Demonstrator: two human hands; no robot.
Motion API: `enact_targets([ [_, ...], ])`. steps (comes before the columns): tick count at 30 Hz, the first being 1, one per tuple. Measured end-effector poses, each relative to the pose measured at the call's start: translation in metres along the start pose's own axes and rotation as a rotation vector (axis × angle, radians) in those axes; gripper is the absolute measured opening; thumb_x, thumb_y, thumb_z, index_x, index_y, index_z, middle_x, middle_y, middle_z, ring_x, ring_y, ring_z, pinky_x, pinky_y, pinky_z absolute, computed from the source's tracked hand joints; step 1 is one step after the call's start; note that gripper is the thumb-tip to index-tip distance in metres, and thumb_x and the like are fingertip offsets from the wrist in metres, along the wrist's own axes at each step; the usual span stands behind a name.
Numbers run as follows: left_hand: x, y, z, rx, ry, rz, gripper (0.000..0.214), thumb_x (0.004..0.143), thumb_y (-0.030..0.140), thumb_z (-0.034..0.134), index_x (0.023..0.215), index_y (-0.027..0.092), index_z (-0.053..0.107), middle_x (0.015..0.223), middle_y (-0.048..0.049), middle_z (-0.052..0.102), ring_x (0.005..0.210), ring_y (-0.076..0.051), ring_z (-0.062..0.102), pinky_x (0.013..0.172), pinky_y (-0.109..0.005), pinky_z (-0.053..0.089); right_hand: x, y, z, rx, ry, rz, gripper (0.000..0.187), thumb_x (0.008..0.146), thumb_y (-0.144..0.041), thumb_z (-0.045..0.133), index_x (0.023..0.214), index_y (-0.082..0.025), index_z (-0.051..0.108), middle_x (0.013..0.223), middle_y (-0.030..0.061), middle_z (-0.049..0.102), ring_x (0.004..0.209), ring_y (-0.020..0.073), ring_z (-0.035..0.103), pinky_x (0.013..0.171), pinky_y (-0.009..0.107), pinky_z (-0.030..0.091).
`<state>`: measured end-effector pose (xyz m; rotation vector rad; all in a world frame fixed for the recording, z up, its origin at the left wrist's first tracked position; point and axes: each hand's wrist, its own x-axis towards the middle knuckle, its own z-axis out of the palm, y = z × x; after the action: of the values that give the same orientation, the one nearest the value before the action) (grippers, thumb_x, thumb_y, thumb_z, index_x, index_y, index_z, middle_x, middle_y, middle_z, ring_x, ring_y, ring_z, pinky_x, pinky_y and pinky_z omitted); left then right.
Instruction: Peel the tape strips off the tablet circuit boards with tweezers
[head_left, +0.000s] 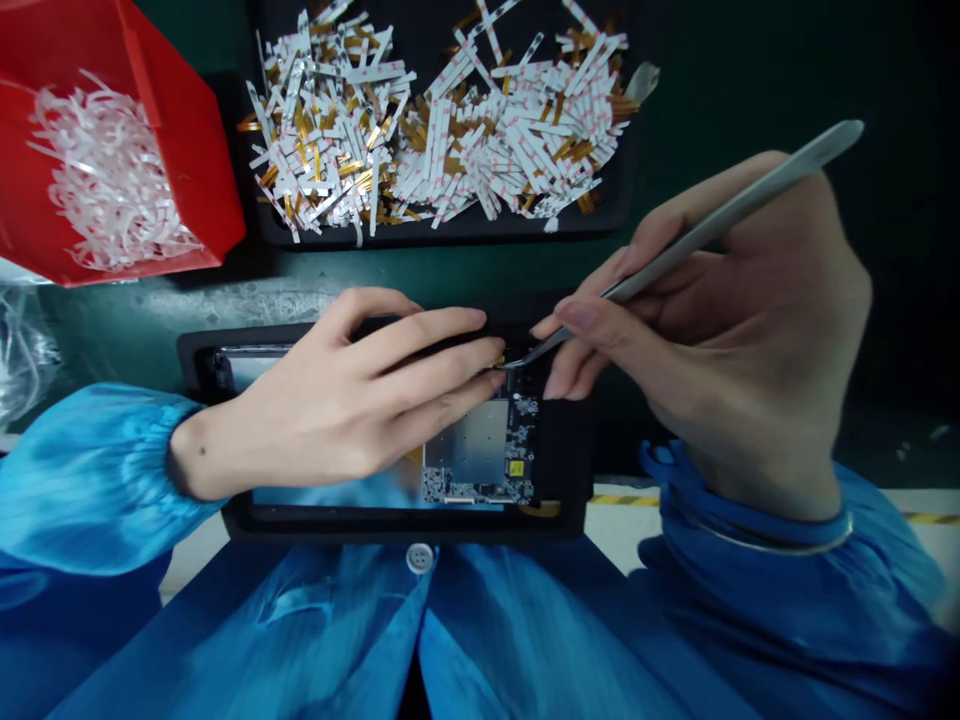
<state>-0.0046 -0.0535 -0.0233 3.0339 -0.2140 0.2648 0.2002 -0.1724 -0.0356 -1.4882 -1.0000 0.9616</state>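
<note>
An opened device with a bare circuit board (pixel 487 450) lies in a black holder (pixel 405 520) in front of me. My left hand (pixel 352 400) lies across the device with its fingers stretched flat and pressed together, the tips near the board's top edge. My right hand (pixel 735 330) pinches metal tweezers (pixel 697 235), whose tips meet my left fingertips at the top of the board. What the tweezer tips grip, if anything, is too small to make out.
A black tray (pixel 450 232) behind the holder is heaped with several white and gold flex strips (pixel 435 130). A red bin (pixel 187 150) at the left holds white peeled strips (pixel 105 170). Clear plastic wrap (pixel 22 350) lies at the far left. Blue sleeves cover both of my arms.
</note>
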Motion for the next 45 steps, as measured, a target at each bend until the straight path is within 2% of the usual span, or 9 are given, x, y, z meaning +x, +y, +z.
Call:
enact_targets([
  [7,-0.001,-0.004,-0.001,0.005,-0.029,0.050,0.033,0.105,0.021,0.036,0.132,0.019,0.056,0.144,-0.0013,0.056,0.132,-0.018,0.055,0.102,-0.036,0.050,-0.009,-0.001,0.000,0.105,0.154,-0.054,0.021,0.085,-0.020,0.073,0.091,-0.028,0.054,0.068,-0.0048,0.062,0.056,0.0155,0.066,0.041,0.029,0.052],
  [12,-0.003,0.008,-0.004,0.169,-0.082,0.128,0.037,0.102,0.013,0.037,0.136,0.010,0.051,0.148,-0.0101,0.052,0.134,-0.022,0.053,0.106,-0.040,0.047,-0.053,-0.015,-0.015,0.090,0.398,-0.044,0.036,0.091,-0.037,0.064,0.059,-0.023,0.053,0.052,-0.0028,0.036,0.035,0.0112,0.041,0.028,0.032,0.035],
  [17,-0.007,0.020,-0.006,0.169,-0.101,0.049,0.038,0.102,0.011,0.034,0.138,0.008,0.047,0.147,-0.0121,0.052,0.134,-0.022,0.053,0.106,-0.041,0.044,-0.113,-0.027,-0.012,-0.619,-0.049,-0.042,0.019,0.097,-0.025,0.052,0.102,-0.025,0.070,0.076,0.0038,0.062,0.044,0.0093,0.053,0.032,0.024,0.041],
  [23,-0.011,0.009,-0.007,-0.272,-0.007,-0.215,0.039,0.102,0.008,0.034,0.139,0.012,0.044,0.138,-0.0071,0.061,0.126,-0.016,0.057,0.101,-0.032,0.045,-0.128,-0.014,0.007,-1.079,-0.080,-0.215,0.026,0.097,-0.033,0.052,0.101,-0.012,0.068,0.089,0.0102,0.058,0.053,0.0104,0.057,0.031,0.021,0.036],
  [26,-0.007,0.007,-0.012,-0.294,0.055,-0.284,0.035,0.101,0.011,0.034,0.133,0.011,0.048,0.127,-0.0087,0.065,0.115,-0.019,0.060,0.093,-0.033,0.048,-0.122,-0.012,0.005,-1.006,-0.140,-0.173,0.028,0.098,-0.037,0.049,0.091,-0.014,0.064,0.088,0.0080,0.058,0.047,0.0080,0.051,0.032,0.023,0.035],
  [32,0.000,0.021,-0.011,-0.107,0.068,-0.157,0.017,0.099,0.018,0.043,0.108,0.013,0.057,0.101,-0.0092,0.064,0.085,-0.022,0.060,0.069,-0.034,0.043,-0.114,-0.014,0.002,-0.770,-0.170,-0.091,0.020,0.094,-0.034,0.058,0.082,-0.018,0.059,0.083,0.0031,0.056,0.045,0.0057,0.045,0.038,0.024,0.041],
  [35,0.004,0.036,-0.008,-0.143,0.003,-0.082,0.013,0.098,0.025,0.048,0.093,0.015,0.055,0.092,-0.0078,0.061,0.079,-0.021,0.056,0.065,-0.032,0.038,-0.122,-0.011,0.011,-0.742,-0.073,-0.174,0.004,0.089,-0.020,0.064,0.087,-0.019,0.061,0.085,0.0034,0.061,0.053,0.0078,0.055,0.044,0.022,0.046],
  [40,0.017,0.053,0.001,-0.248,-0.103,0.006,0.016,0.093,0.029,0.059,0.092,0.015,0.052,0.094,-0.0085,0.059,0.082,-0.023,0.054,0.065,-0.034,0.036,-0.140,0.006,0.026,-0.669,0.108,-0.320,0.022,0.082,-0.004,0.068,0.094,-0.022,0.063,0.087,0.0036,0.072,0.071,0.0150,0.068,0.060,0.028,0.056],
  [45,0.027,0.050,0.009,-0.359,-0.133,-0.024,0.007,0.095,0.021,0.052,0.091,0.016,0.052,0.094,-0.0074,0.057,0.083,-0.022,0.053,0.066,-0.034,0.035,-0.143,0.028,0.024,-0.620,0.119,-0.507,0.029,0.079,-0.003,0.070,0.101,-0.022,0.067,0.092,0.0049,0.077,0.072,0.0172,0.071,0.057,0.032,0.054],
])
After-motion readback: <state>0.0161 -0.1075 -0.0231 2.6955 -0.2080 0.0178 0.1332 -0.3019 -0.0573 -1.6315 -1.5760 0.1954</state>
